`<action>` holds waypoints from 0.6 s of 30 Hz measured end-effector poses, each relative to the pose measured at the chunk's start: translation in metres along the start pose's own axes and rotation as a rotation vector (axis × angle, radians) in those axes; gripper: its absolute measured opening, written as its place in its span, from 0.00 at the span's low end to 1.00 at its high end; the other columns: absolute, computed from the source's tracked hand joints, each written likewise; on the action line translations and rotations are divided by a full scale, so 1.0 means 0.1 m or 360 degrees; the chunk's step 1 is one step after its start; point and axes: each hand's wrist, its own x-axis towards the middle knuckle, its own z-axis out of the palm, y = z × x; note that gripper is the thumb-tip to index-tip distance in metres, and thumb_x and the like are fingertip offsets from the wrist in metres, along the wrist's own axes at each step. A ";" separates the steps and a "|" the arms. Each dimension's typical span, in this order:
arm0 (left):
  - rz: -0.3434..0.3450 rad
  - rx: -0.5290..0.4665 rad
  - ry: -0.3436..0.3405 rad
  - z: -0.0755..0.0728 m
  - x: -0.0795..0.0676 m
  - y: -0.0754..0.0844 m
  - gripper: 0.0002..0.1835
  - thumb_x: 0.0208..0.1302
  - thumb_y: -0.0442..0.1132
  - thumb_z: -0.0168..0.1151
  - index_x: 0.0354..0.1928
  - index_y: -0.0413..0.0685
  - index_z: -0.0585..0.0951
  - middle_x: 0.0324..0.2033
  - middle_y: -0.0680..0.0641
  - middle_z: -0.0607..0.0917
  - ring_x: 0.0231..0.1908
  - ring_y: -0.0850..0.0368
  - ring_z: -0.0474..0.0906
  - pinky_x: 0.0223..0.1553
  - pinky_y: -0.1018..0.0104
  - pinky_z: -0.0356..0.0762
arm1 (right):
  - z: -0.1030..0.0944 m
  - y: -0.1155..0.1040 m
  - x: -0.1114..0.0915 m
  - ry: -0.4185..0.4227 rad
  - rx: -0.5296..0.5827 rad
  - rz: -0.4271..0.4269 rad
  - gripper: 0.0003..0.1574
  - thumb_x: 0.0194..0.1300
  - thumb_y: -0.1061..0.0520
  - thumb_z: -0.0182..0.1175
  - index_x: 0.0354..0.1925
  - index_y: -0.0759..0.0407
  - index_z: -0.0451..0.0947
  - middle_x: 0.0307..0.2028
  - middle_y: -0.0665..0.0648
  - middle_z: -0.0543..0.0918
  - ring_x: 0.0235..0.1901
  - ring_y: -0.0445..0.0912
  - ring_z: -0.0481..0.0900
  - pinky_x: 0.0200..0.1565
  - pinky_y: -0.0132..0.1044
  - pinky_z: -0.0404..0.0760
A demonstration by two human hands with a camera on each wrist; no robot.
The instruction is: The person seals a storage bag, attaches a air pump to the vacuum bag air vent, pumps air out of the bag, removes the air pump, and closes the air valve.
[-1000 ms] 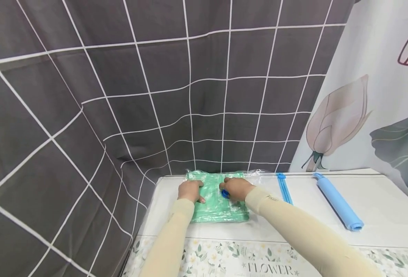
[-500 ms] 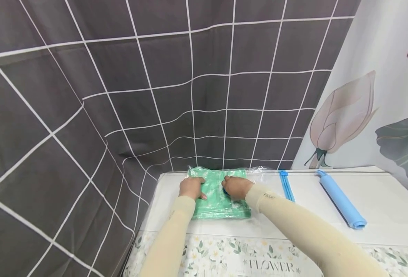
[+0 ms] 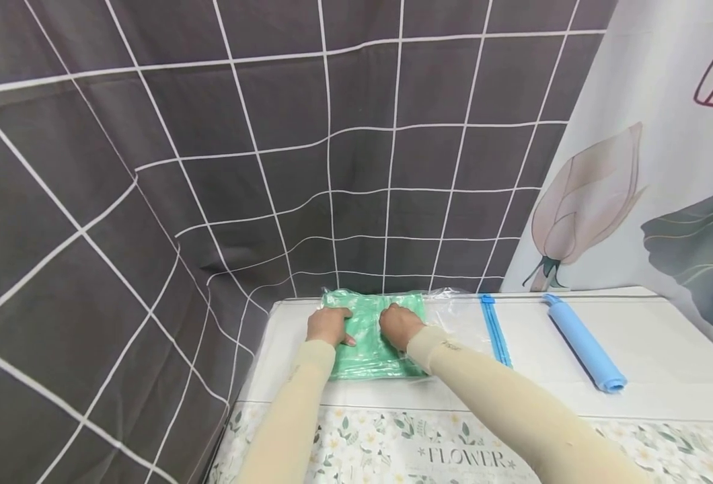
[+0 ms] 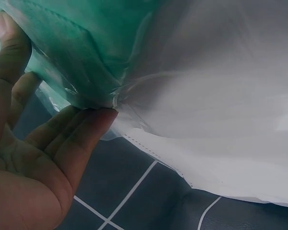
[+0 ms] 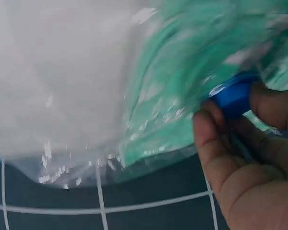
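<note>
A clear plastic storage bag [image 3: 453, 310] holds a folded green cloth [image 3: 365, 359] and lies flat on the white tabletop. My left hand [image 3: 327, 326] rests on the bag's left side, thumb and fingers spread; in the left wrist view, the fingertips [image 4: 105, 115] touch the plastic. Near the bag's middle, my right hand [image 3: 400, 326] pinches a round blue valve cap [image 5: 233, 98] between thumb and fingers. The head view hides that cap behind the hand. A blue zip strip [image 3: 496, 333] runs along the bag's right end.
A rolled light-blue tube, seemingly a pump [image 3: 586, 349], lies to the right on the table [image 3: 653, 356]. Dark curtain [image 3: 356, 161] with white grid lines stands close behind and to the left. A floral printed strip [image 3: 356, 437] covers the near edge.
My right hand has turned and shifted slightly left over the cap, hiding its blue from the head view. The left hand stays on the bag. The head view has shifted slightly.
</note>
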 end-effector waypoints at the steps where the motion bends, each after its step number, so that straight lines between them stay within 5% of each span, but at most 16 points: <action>1: -0.0006 0.0003 -0.0001 0.00 -0.01 0.00 0.45 0.43 0.52 0.86 0.70 0.52 0.89 0.70 0.43 0.90 0.74 0.32 0.83 0.80 0.34 0.77 | 0.05 0.01 0.03 0.0001 0.0061 0.0015 0.04 0.76 0.64 0.69 0.43 0.64 0.89 0.38 0.62 0.91 0.38 0.52 0.92 0.41 0.47 0.97; 8: 0.0025 0.0019 0.0022 0.15 0.11 -0.11 0.45 0.41 0.55 0.87 0.69 0.56 0.90 0.68 0.45 0.92 0.71 0.32 0.85 0.76 0.34 0.81 | 0.36 0.13 0.19 0.0035 0.0423 0.0066 0.09 0.74 0.69 0.64 0.36 0.64 0.88 0.36 0.65 0.91 0.44 0.60 0.93 0.52 0.55 0.96; 12: -0.0013 0.0000 -0.0022 0.09 0.09 -0.07 0.45 0.42 0.54 0.87 0.69 0.55 0.89 0.69 0.44 0.91 0.72 0.31 0.85 0.76 0.34 0.81 | 0.60 0.22 0.30 0.0084 0.0397 -0.0024 0.02 0.72 0.68 0.68 0.42 0.65 0.87 0.38 0.65 0.90 0.41 0.59 0.91 0.50 0.54 0.96; 18: -0.0015 0.0004 -0.0023 0.11 0.17 -0.12 0.46 0.39 0.55 0.88 0.69 0.57 0.90 0.68 0.45 0.92 0.71 0.32 0.85 0.76 0.33 0.80 | 0.67 0.37 0.37 0.0111 0.0221 -0.0276 0.26 0.56 0.61 0.86 0.52 0.57 0.88 0.44 0.57 0.90 0.43 0.51 0.91 0.52 0.46 0.96</action>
